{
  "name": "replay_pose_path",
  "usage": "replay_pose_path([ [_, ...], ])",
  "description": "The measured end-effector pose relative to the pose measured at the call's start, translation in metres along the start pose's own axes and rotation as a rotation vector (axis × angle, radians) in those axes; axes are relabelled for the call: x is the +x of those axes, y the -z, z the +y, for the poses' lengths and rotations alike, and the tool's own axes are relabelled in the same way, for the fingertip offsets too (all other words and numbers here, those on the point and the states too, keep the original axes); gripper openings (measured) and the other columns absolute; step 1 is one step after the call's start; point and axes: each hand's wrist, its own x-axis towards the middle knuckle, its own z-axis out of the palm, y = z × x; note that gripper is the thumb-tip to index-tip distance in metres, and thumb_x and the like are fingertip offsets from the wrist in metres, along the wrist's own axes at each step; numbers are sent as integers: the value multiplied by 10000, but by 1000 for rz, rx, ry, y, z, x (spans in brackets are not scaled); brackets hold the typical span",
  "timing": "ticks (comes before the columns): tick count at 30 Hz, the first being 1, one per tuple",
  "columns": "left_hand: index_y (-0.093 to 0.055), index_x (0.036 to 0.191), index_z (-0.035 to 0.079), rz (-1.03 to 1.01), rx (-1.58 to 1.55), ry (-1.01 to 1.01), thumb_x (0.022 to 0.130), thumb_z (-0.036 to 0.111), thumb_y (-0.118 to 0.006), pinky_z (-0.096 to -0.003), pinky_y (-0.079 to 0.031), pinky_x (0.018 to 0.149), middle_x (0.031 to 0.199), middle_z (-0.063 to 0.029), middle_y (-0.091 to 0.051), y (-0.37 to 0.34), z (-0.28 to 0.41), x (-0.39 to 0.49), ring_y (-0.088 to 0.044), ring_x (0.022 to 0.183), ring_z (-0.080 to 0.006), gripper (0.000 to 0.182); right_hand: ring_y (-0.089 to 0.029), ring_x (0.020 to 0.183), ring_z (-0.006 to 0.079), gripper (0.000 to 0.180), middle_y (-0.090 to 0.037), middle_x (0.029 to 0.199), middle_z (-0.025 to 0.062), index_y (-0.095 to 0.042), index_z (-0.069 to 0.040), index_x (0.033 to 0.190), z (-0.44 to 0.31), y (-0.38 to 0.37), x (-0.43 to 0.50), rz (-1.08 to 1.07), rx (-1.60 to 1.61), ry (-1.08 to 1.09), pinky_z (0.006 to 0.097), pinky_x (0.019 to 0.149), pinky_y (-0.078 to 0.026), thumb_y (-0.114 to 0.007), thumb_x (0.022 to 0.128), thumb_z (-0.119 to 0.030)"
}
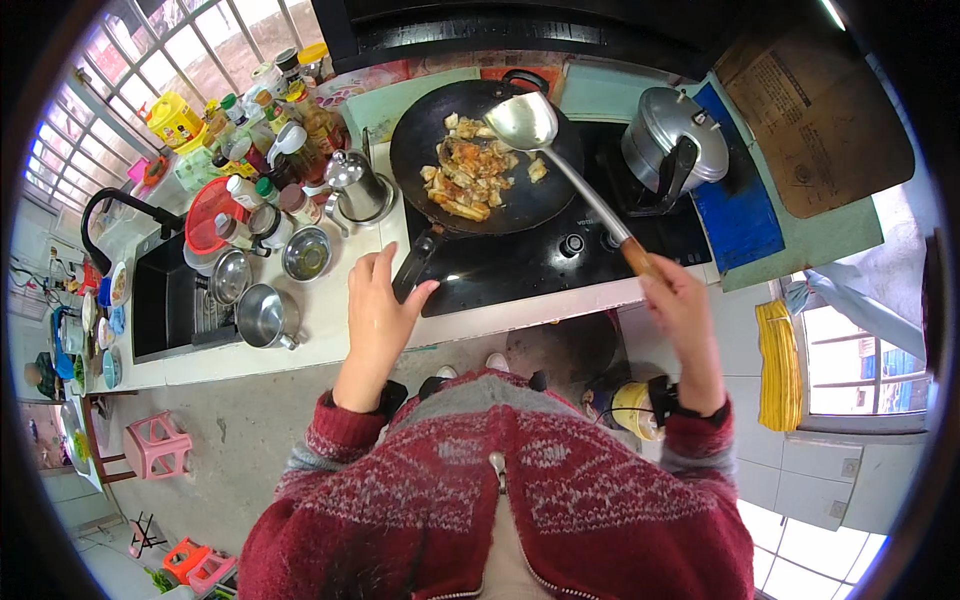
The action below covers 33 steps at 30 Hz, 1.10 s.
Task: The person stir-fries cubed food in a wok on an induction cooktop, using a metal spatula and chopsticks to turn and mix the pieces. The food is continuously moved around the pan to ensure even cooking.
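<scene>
My right hand (679,304) grips the wooden handle of a metal wok spatula (525,124). The blade of the spatula is raised over the far right part of a black wok (551,199). Browned pieces of food (472,169) lie in the wok, mostly left of its middle, with a piece or two apart on the right. My left hand (382,300) is beside the wok's black handle (415,264), thumb and fingers spread, holding nothing. Under the wok is a black glass gas cooktop (510,270) with control knobs along its front.
An aluminium pressure cooker (667,139) stands on the right burner. Left of the wok are a lidded metal pot (356,187), a metal bowl (307,253), a metal cup (266,315) and several seasoning bottles (300,150). A black sink (161,300) lies further left. Cardboard (817,127) leans at the right.
</scene>
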Motion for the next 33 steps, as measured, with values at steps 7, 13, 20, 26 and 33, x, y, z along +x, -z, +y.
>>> replay_pose_path([
  [7, -596, 1312, -5, -812, -1382, 594, 1062, 386, -547, -323, -513, 963, 1195, -106, -661, -20, 92, 13, -643, 1110, -181, 466, -578, 773, 130, 482, -605, 948, 92, -348, -78, 1426, 14, -100, -19, -119, 275, 73, 295, 667, -485, -512, 979, -1],
  [13, -553, 1198, 57, -708, -1620, 868, 1042, 321, -587, -302, -541, 842, 1073, -51, -651, -27, 118, 11, -657, 966, -151, 308, -684, 967, 348, 399, -613, 1091, 253, -278, -7, 1320, 9, -142, -33, -88, 189, 379, 428, 817, -518, -514, 1015, -109],
  [20, -540, 1149, 11, -511, -1721, 906, 1006, 158, -614, -522, -559, 979, 1202, -189, -662, -12, 97, 19, -657, 1157, -311, 219, -593, 789, 117, 194, -619, 872, 43, -560, -23, 1148, 81, -81, 15, 47, 297, 232, 274, 712, -482, -593, 1000, -145],
  [26, -507, 1141, 30, -413, -1495, 1034, 975, 101, -608, -233, -426, 402, 1097, -124, -663, 22, 61, 8, -540, 566, -87, 207, -598, 1120, 369, 408, -676, 1150, 207, -666, 38, 1192, 237, 21, 133, 382, -834, 129, 452, 959, -480, -644, 815, -117],
  [33, -532, 1042, 17, -350, -1181, 979, 944, 66, -629, -236, -306, 331, 889, -61, -609, 46, 49, -1, -427, 432, -73, 146, -590, 1148, 390, 414, -590, 1221, 195, -527, -24, 1198, 293, 38, 198, 71, -1095, 9, 443, 947, -542, -672, 814, -75],
])
